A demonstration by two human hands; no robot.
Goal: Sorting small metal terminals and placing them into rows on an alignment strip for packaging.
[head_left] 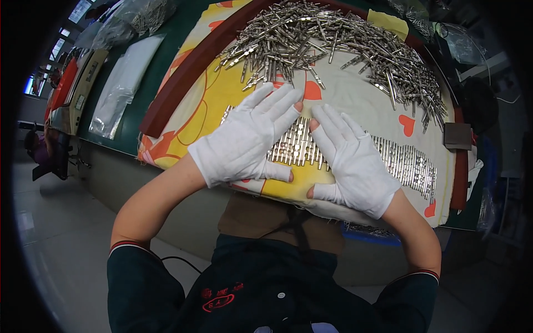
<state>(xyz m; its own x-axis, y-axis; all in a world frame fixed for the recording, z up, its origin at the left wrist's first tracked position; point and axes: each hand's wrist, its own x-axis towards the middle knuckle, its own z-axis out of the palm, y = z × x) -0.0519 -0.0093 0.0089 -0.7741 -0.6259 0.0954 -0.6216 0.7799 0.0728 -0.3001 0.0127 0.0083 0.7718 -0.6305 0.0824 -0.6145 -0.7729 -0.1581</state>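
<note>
A row of shiny slim metal pins (297,145) lies side by side across a patterned cloth (355,72). My left hand (247,133), in a white glove with bare thumb and index tips, lies flat over the left part of the row, fingers stretched out. My right hand (352,155), gloved the same way, rests flat over the row's middle with its fingers extended. Pins show between the hands and to the right of my right hand. Those under the palms are hidden. Beyond the fingertips spreads a loose heap of similar metal pins (288,39).
A dark red wooden rail (177,83) borders the cloth at left, and another (459,172) at right, beside a small brown block (457,136). Clear plastic bags (125,83) lie on the green table at left. Another person (41,147) sits at far left.
</note>
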